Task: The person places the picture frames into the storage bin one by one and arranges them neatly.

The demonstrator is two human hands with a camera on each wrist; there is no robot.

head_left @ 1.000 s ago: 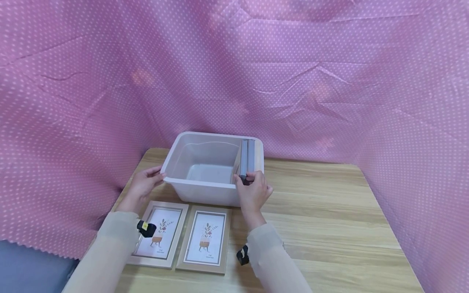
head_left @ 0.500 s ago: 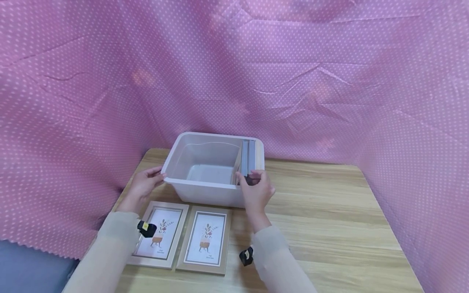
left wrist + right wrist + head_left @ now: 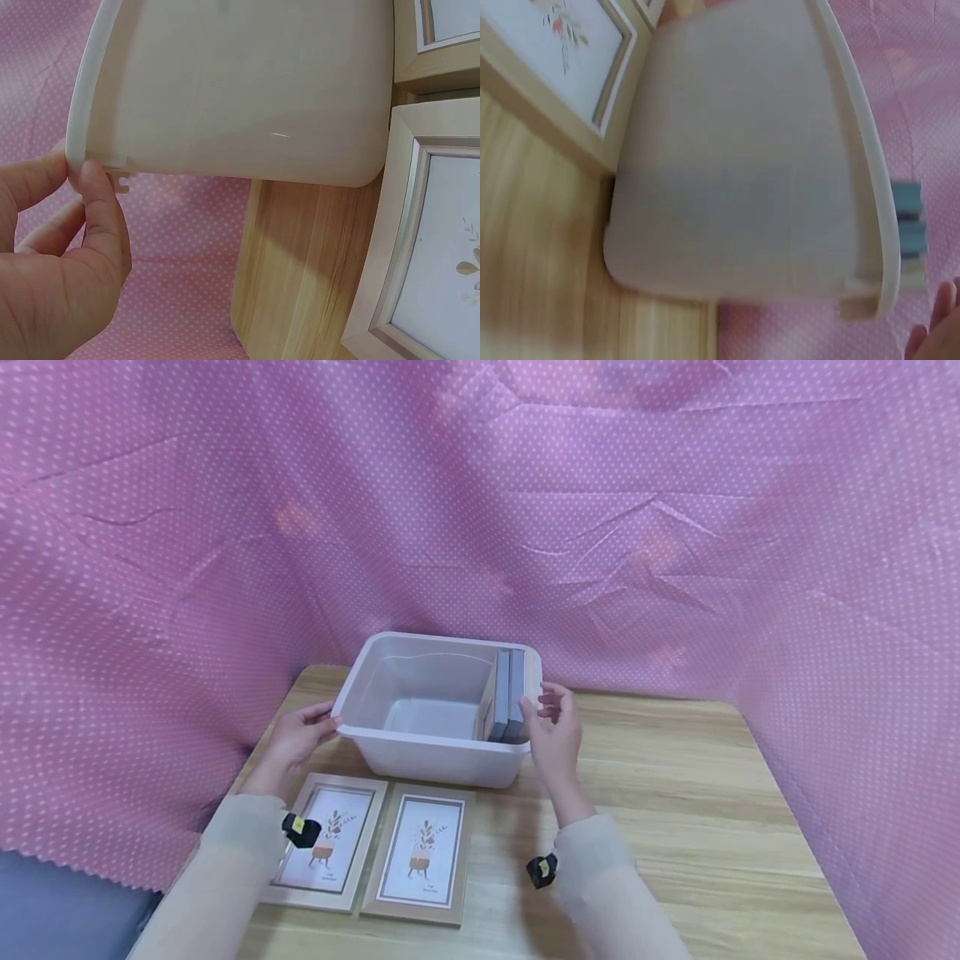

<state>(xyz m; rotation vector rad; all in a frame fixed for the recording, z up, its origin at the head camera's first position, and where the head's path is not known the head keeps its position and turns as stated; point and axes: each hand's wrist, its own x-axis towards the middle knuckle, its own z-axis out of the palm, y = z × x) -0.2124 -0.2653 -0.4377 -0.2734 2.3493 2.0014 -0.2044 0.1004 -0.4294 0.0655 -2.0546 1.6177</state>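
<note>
A pale plastic bin (image 3: 438, 762) stands on the table, and several picture frames (image 3: 501, 693) with blue-grey and light wood edges stand on edge along its right side. My left hand (image 3: 294, 739) pinches the bin's rim near the left front corner; the left wrist view shows the thumb and fingers (image 3: 96, 199) on either side of the rim. At the right front corner is my right hand (image 3: 557, 731), its fingers loosely bent and holding nothing. In the right wrist view its fingertips (image 3: 943, 300) appear just beyond the rim, below the frames' edges.
Two picture frames with plant prints lie face up before the bin, a whitish frame (image 3: 363, 852) at left and a light wood frame (image 3: 412, 910) beside it. A pink dotted cloth (image 3: 637, 527) hangs behind and around the wooden table (image 3: 675, 793).
My right hand has let go of the picture frames' near ends and moved right to the bin's right rim. My left hand keeps its place on the left rim.
</note>
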